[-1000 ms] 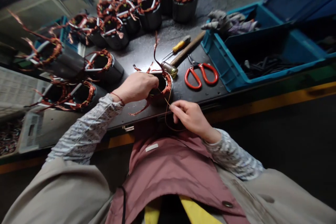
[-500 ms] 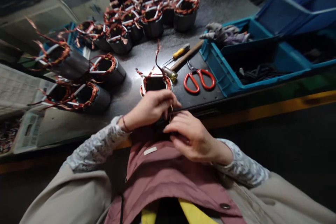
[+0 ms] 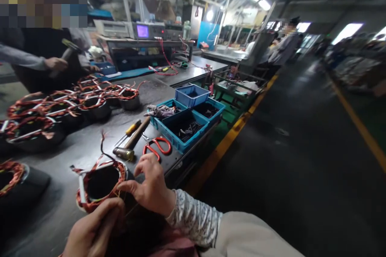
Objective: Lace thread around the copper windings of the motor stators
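Observation:
A motor stator with copper windings and white insulating strips stands at the near edge of the bench, its open bore facing up. My left hand is closed in a pinch on a thin yellowish thread beside the stator's near rim. My right hand is at the stator's right side, thumb and fingers apart; its thumb tip lies by the winding. Whether it touches the stator I cannot tell. Beyond the stator lie a hammer, a yellow-handled tool and red-handled scissors.
Blue bins with dark small parts and grey gloves stand at the bench's right edge. Several more stators crowd the left. Across the bench a person holds a hammer. An aisle runs along the right.
The view has swung up and to the right, showing the workshop and aisle. My right hand has come up beside the stator and its fingers have spread. My left hand stays pinched close to the rim.

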Action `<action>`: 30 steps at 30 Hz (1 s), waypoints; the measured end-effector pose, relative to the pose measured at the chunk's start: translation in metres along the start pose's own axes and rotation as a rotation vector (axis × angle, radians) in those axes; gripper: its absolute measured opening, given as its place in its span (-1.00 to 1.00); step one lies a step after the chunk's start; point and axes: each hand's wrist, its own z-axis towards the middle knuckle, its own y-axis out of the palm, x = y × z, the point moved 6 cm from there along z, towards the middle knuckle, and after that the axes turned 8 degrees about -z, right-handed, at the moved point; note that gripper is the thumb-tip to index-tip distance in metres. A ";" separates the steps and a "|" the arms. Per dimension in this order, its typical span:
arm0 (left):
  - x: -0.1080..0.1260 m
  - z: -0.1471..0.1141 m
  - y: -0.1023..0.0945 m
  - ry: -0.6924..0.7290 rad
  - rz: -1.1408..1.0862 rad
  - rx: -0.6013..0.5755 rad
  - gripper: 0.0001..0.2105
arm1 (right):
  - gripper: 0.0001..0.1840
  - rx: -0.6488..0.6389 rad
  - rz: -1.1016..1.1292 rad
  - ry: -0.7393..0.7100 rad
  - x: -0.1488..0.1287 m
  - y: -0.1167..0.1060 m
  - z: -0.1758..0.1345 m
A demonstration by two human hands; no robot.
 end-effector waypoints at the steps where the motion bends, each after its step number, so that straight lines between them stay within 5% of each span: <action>1: 0.002 -0.002 -0.001 0.019 0.022 0.017 -0.80 | -0.50 -0.154 0.107 0.116 0.003 0.010 0.002; 4: 0.007 -0.010 0.005 0.084 0.091 -0.002 -0.80 | -0.51 -0.755 0.498 0.384 -0.001 0.041 -0.015; 6: 0.009 -0.019 0.013 0.080 0.139 -0.048 -0.80 | -0.69 -0.901 0.611 0.500 -0.003 0.042 -0.029; 8: 0.008 -0.030 0.020 0.061 0.199 -0.123 -0.79 | -0.85 -0.836 0.536 0.442 -0.003 0.031 -0.035; 10: 0.002 -0.041 0.022 0.040 0.240 -0.212 -0.78 | -0.81 -0.665 0.359 0.209 -0.006 0.011 -0.032; 12: -0.008 -0.049 0.012 -0.016 0.344 -0.161 -0.80 | -0.81 -0.537 0.288 0.000 -0.010 -0.010 -0.031; 15: -0.028 -0.050 -0.011 -0.188 0.631 -0.027 -0.62 | -0.85 -0.413 0.397 -0.139 -0.018 -0.041 -0.030; 18: -0.048 -0.039 -0.010 -0.311 0.733 -0.123 -0.50 | -0.79 -0.334 0.771 -0.171 -0.040 -0.069 -0.031; 22: -0.064 -0.026 0.005 -0.375 0.684 -0.215 -0.79 | -0.63 -0.424 1.288 -0.011 -0.069 -0.076 -0.037; 27: -0.065 -0.026 0.015 -0.408 0.622 -0.112 -0.85 | -0.64 -0.820 1.322 0.015 -0.092 -0.060 -0.077; 30: -0.067 -0.021 0.022 -0.466 0.632 -0.110 -0.82 | -0.62 -0.809 1.246 0.061 -0.084 -0.054 -0.100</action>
